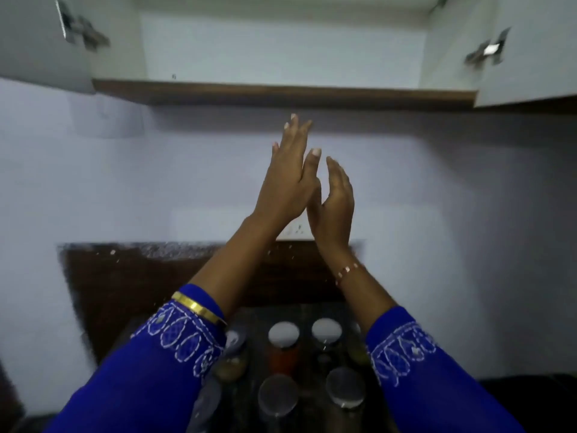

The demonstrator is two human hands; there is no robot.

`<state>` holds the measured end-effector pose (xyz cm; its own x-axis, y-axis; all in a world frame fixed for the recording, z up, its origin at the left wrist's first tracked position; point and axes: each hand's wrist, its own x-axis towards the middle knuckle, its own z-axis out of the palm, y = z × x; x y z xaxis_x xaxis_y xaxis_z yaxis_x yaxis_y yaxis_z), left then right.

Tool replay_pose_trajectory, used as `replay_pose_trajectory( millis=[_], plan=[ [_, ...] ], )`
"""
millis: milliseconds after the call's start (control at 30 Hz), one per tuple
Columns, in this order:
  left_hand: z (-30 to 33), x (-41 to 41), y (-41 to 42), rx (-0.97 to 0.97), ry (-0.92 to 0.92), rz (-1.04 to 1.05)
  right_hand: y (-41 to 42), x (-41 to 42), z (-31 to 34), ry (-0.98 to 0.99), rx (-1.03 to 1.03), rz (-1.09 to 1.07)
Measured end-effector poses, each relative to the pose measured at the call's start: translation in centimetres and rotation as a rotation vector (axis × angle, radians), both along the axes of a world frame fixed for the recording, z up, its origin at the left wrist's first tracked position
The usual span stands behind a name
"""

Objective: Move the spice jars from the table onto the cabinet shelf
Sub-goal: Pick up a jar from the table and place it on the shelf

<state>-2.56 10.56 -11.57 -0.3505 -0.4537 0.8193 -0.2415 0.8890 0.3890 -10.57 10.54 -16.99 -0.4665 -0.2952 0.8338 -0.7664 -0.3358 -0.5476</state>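
Several spice jars with round shiny lids stand on the dark table [125, 292] below my arms; one with red contents [283, 345] is in the middle, another [326, 334] beside it and two [345, 389] nearer me. Both hands are raised in front of the wall, well above the jars and below the cabinet shelf [281, 93]. My left hand [288, 179] has straight fingers pointing up. My right hand [334, 204] is beside it, fingers relaxed, its palm side touching the left hand near the thumb. Neither hand holds anything. The shelf interior shows no jars.
The wall cabinet stands with both doors [43, 42] swung outward, metal hinges [487, 53] on each side. A white wall socket plate [295, 231] sits behind my wrists. The frame is motion-blurred.
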Motion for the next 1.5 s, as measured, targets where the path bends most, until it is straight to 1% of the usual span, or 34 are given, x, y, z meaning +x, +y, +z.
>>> replay_pose_trajectory(
  millis=[133, 333, 467, 600, 767, 833, 900, 1000, 1067, 1200, 1300, 1367, 1433, 1500],
  plan=[
    [-4.8, 5.4, -2.9, 0.100, -0.013, 0.042, -2.6, 4.6, -4.0, 0.020, 0.115, 0.019],
    [-13.2, 11.4, -6.0, 0.293, -0.020, 0.037, -4.0, 9.1, -10.4, -0.019, 0.285, 0.068],
    [-18.3, 13.3, -6.3, 0.426, -0.015, 0.036, -3.5, 10.5, -14.4, -0.033, 0.397, 0.108],
    [-22.9, 14.5, -5.7, 0.555, -0.016, 0.070, -2.4, 11.3, -18.0, -0.098, 0.514, 0.160],
    [-28.1, 16.3, -4.2, 0.800, -0.005, 0.184, -1.3, 12.6, -23.6, -0.143, 0.687, 0.246],
    [-29.8, 16.9, -3.8, 0.864, 0.037, 0.217, -0.7, 13.5, -25.6, -0.170, 0.768, 0.307],
    [-31.4, 17.3, -3.3, 0.916, 0.071, 0.253, -0.4, 14.1, -27.4, -0.138, 0.859, 0.391],
    [-33.9, 17.8, -2.5, 1.024, 0.074, 0.331, -0.1, 14.5, -29.2, 0.008, 0.986, 0.505],
    [-35.4, 18.1, -2.0, 1.046, 0.083, 0.364, 0.1, 14.6, -30.0, 0.039, 1.074, 0.548],
    [-36.6, 18.6, -1.1, 1.101, 0.033, 0.407, 0.7, 14.8, -31.9, 0.079, 1.118, 0.629],
    [-37.4, 18.8, -0.3, 1.109, 0.004, 0.425, 1.3, 14.7, -33.4, 0.154, 1.102, 0.618],
    [-37.8, 18.8, 0.1, 1.103, 0.032, 0.420, 1.5, 14.8, -34.0, 0.181, 1.065, 0.609],
    [-37.9, 18.7, 0.6, 1.116, 0.096, 0.406, 1.5, 15.0, -34.1, 0.146, 1.081, 0.590],
    [-37.9, 18.8, 0.8, 1.116, 0.151, 0.363, 1.3, 15.3, -33.9, 0.006, 1.109, 0.581]
  ],
)
